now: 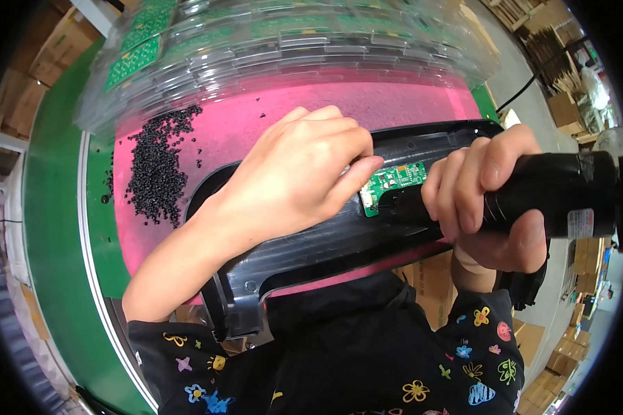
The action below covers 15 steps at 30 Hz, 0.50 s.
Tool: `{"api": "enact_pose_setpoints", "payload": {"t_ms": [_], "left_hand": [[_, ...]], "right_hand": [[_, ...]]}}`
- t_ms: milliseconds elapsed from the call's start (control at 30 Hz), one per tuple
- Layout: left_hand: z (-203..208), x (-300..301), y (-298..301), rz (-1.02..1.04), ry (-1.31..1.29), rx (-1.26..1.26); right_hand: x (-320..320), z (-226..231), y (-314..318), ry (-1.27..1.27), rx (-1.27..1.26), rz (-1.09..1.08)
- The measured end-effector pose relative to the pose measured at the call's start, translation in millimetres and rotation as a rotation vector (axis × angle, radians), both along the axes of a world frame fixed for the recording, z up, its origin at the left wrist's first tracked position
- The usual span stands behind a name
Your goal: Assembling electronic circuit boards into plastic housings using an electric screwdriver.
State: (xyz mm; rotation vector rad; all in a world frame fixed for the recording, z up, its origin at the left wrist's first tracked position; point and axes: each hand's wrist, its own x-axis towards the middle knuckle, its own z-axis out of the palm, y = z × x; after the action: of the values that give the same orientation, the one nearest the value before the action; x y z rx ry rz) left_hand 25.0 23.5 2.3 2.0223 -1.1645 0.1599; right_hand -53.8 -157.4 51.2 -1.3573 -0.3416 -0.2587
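My right hand (464, 187) is wrapped around a black power screwdriver (561, 190), held nearly level with its front end toward the left. That end lies over a small green circuit board (398, 178), hiding part of it. The board sits inside a long, curved black plastic housing (318, 245), hollow side up. From the left, my left hand (301, 166) reaches across the housing, its fingers curled and its thumb bent in beside the board's upper left edge. Whatever its fingertips may pinch is hidden. The screwdriver's tip cannot be made out clearly.
A pink mat (339, 104) covers the green table (52, 207). Small black screws (156, 173) lie in a loose heap at the left. Behind, clear plastic trays (291, 62) holding green boards are stacked. Cardboard boxes (432, 290) stand below the table's near edge.
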Motion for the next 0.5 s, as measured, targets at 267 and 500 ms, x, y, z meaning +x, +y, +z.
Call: {"api": "enact_pose_setpoints", "payload": {"t_ms": [267,500], "left_hand": [[-7.2,-1.7,3.3,-0.007,0.000,-0.053],[-8.4,-11.1,1.9,0.001,-0.134,0.020]], "right_hand": [[19.6,-11.2,3.2,-0.082,0.040,0.318],[18.8,-5.2,-1.2,-0.014,0.030,0.513]]}}
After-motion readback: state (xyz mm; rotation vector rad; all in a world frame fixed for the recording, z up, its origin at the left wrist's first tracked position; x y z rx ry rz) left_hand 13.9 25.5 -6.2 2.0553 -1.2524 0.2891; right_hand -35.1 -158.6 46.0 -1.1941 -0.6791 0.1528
